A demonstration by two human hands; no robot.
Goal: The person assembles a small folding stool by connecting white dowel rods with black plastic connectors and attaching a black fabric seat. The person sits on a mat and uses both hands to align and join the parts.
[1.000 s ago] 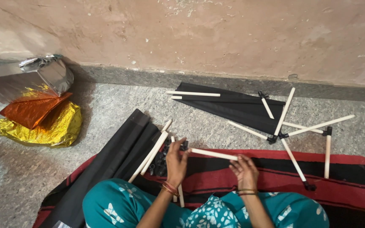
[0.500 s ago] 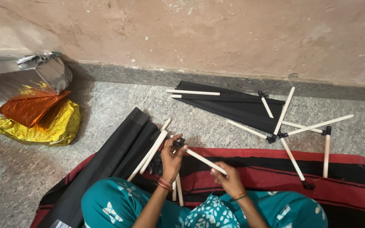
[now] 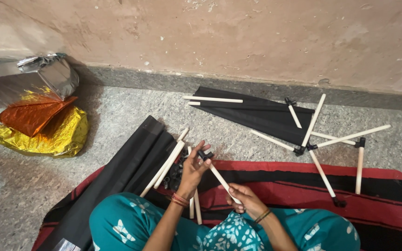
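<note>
Right grip low on white rod

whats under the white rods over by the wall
A flat black fabric sheet lies under several white rods; others rest on bare stone floor. Whatever the sheet covers is hidden.

Speckled stone floor carries striped mat, foil bags, black fabric

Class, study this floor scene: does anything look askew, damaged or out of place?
Nothing looks damaged or spilled. The white rods with black connectors lie scattered at crossing angles on the floor and the black fabric sheet. The left hand and right hand hold one white rod tilted between them.
</note>
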